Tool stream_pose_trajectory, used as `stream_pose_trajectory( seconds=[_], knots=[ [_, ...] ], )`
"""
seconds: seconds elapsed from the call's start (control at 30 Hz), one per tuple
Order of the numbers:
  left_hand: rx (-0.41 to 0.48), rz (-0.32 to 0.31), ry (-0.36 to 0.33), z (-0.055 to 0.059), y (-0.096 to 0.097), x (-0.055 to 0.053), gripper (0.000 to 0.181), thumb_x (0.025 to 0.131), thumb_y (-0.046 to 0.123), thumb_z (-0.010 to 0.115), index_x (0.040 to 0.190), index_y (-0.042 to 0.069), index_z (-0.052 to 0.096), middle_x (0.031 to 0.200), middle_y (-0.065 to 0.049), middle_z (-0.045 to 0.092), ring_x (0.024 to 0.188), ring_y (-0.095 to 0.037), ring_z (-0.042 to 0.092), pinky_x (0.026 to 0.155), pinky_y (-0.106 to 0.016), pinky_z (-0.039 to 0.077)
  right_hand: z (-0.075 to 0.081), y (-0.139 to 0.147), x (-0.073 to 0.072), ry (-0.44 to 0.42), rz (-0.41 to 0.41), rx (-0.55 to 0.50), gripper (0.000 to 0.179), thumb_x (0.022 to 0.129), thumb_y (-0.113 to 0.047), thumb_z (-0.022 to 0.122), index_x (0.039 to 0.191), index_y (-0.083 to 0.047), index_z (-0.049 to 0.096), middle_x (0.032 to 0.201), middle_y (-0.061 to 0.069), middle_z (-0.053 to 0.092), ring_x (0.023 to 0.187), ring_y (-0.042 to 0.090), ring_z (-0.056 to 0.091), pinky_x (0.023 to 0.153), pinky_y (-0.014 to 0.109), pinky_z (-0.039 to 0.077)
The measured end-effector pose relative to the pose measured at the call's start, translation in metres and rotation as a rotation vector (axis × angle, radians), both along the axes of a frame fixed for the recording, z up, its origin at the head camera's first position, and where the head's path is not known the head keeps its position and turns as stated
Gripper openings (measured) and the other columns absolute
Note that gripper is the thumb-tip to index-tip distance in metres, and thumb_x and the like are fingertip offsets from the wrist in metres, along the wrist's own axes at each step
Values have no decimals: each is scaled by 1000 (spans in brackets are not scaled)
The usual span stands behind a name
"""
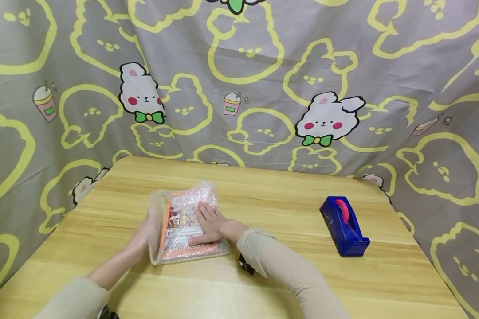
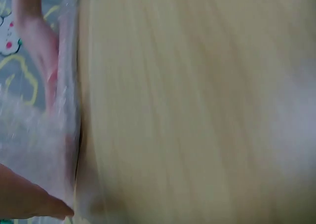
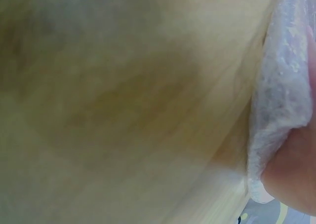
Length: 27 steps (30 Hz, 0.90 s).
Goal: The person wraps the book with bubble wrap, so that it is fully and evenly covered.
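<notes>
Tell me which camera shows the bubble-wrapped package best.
The head view: it shows the bubble-wrapped package from above, nearly whole, though the right hand covers part. The left wrist view catches only part, mostly edge-on; the right wrist view, just one wrapped side.

Flat orange-bordered item (image 1: 182, 221) under clear bubble wrap (image 1: 156, 232), lying on wooden table (image 1: 271, 208); left wrap edge raised.

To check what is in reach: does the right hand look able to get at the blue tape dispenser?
Probably yes: nothing stands on the table between the right hand and the dispenser, though this hand rests on the wrapped packet.
</notes>
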State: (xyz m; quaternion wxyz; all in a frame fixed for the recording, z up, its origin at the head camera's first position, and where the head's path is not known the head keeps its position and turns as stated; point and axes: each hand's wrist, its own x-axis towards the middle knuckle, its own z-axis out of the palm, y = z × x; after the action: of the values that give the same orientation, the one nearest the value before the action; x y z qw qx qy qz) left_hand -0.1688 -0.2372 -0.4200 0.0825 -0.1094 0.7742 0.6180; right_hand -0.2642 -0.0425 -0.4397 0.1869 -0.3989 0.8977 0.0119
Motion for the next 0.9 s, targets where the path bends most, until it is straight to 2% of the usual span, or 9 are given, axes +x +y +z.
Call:
stream_pose_trajectory(
  seconds=[0.1, 0.2, 0.27, 0.3, 0.37, 0.43, 0.6, 0.77, 0.9],
  knots=[
    [30, 10, -88, -2, 13, -4, 95, 80, 73, -3, 146, 5, -2, 142, -30, 20, 128, -44, 25, 108, -51, 17, -1, -1, 2, 15, 2, 8, 101, 80, -73, 36, 146, -9, -6, 151, 10, -18, 138, 22, -14, 112, 39, -3],
    [113, 17, -96, -7, 22, -4, 98, 76, 76, -5, 147, 8, 0, 133, -29, 30, 114, -41, 39, 98, -48, 35, -3, -3, 5, 20, 10, 26, 101, 80, -74, 35, 146, -9, -6, 151, 11, -17, 138, 22, -13, 112, 39, -2],
    [149, 17, -100, -10, 28, -2, 94, 76, 76, -5, 147, 13, -7, 144, -27, 16, 126, -43, 29, 102, -51, 29, -4, -4, 6, 24, 11, 35, 102, 80, -74, 35, 146, -9, -6, 151, 11, -16, 139, 22, -12, 112, 38, -2],
    [164, 13, -100, -12, 30, -2, 92, 76, 76, -4, 145, 16, -15, 149, -24, 2, 133, -42, 16, 106, -54, 18, -5, -5, 7, 24, 10, 39, 101, 80, -74, 35, 146, -9, -6, 151, 11, -15, 139, 22, -12, 112, 38, -1],
    [138, 9, -91, -14, 35, -2, 84, 79, 73, -4, 141, 20, -25, 149, -13, -22, 136, -37, -12, 107, -57, -4, -5, -5, 7, 23, 12, 51, 101, 80, -73, 35, 146, -9, -7, 151, 11, -16, 138, 22, -13, 112, 38, -2],
    [33, 3, -74, -16, 39, -3, 77, 84, 68, -4, 139, 20, -28, 144, -3, -33, 130, -31, -30, 100, -56, -20, -5, -5, 6, 15, 12, 47, 101, 81, -72, 36, 146, -9, -7, 151, 11, -17, 138, 22, -14, 112, 38, -3],
    [-254, -16, 13, -18, 44, -10, 68, 94, 52, -2, 142, 8, -19, 146, -6, -27, 134, -31, -23, 101, -55, -20, -3, -4, 0, -72, -6, -39, 85, 90, -57, 36, 146, -7, -4, 151, 11, -16, 138, 22, -14, 111, 38, -5],
    [-299, -24, 35, -17, 47, -15, 68, 94, 52, -1, 142, 7, -16, 146, -7, -27, 135, -30, -21, 101, -56, -20, 1, 0, -10, -256, -75, -214, 57, 98, -31, 18, 146, -6, 1, 152, 9, -13, 138, 20, -14, 111, 39, -7],
    [-327, -28, 37, -16, 50, -19, 71, 94, 54, 0, 142, 5, -16, 146, -9, -26, 135, -31, -21, 100, -57, -19, 5, 6, -18, -442, -158, -370, 57, 99, -36, 4, 146, -6, -2, 152, 7, -13, 138, 19, -14, 111, 38, -6]
  ],
)
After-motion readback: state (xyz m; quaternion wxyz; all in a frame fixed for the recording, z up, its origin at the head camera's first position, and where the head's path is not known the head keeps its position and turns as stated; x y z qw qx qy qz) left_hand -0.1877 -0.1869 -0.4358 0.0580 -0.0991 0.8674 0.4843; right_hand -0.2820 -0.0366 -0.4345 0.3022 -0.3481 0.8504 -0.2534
